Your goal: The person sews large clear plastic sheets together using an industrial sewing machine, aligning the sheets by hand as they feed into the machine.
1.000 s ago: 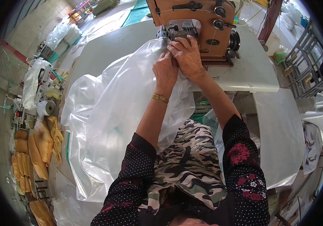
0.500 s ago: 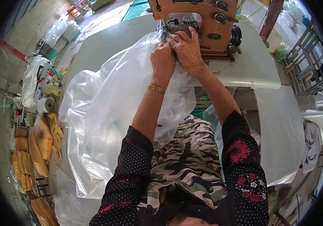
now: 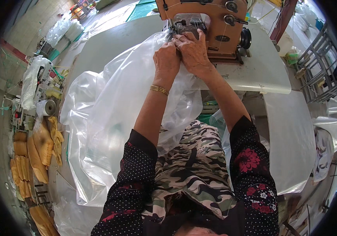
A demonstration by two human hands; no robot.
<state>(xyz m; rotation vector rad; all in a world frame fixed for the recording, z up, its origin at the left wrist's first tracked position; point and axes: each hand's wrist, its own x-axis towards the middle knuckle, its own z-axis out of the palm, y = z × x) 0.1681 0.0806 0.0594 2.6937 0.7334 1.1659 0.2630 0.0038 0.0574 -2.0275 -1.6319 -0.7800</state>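
Note:
A big clear plastic sheet (image 3: pixel 109 118) is bunched over the pale worktable (image 3: pixel 255 74) and hangs down onto my lap. My left hand (image 3: pixel 166 59), with a gold bracelet at the wrist, pinches the sheet's edge just in front of the orange-brown sewing machine (image 3: pixel 215 23). My right hand (image 3: pixel 194 49) lies beside it, fingers pressed on the same edge at the machine's needle area. Both hands touch each other. The needle itself is hidden behind my fingers.
A grey metal rack (image 3: pixel 321 59) stands at the right. Yellow-brown filled sacks (image 3: pixel 38 149) and a tape roll (image 3: pixel 47 107) lie on the floor at the left. More clear plastic (image 3: pixel 294 141) drapes off the table's right side.
Both hands have pushed the plastic edge forward, closer under the machine head. The sheet has bunched up more around my forearms.

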